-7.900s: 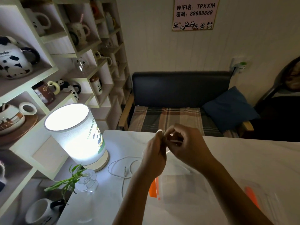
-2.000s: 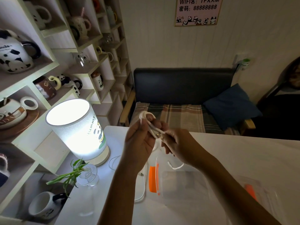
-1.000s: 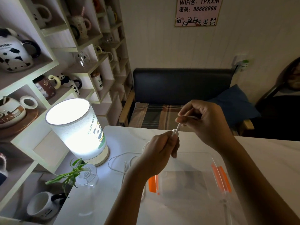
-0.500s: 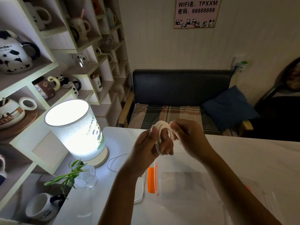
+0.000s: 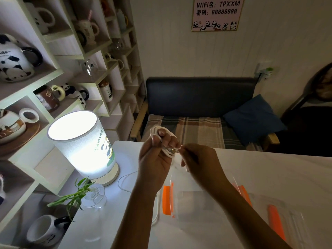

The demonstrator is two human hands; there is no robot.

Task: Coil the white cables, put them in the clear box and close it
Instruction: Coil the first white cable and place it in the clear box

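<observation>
White table (image 5: 269, 177) carries all task items; room is dim, lit mainly by a glowing cylindrical lamp (image 5: 82, 141) at the table's left edge. Nearest, a clear box (image 5: 203, 209) with orange latches lies open below the forearms; contents cannot be told through the glare. Its clear lid (image 5: 287, 218), orange-clipped, lies just beside it to the right. A second white cable (image 5: 125, 178) lies loose on the table between box and lamp. A small glass vase (image 5: 95, 196) with a green sprig stands by the lamp base. Above the box, the left hand (image 5: 156, 159) grips a coiled white cable (image 5: 158, 133), loops standing up over its curled fingers. The right hand (image 5: 199, 162) pinches the cable's plug end, fingers touching the left hand. Beyond: a dark sofa (image 5: 199, 97) with plaid seat and blue cushion (image 5: 253, 119); shelving (image 5: 53, 69) of panda mugs left; WiFi sign (image 5: 217, 13) on the wall.
</observation>
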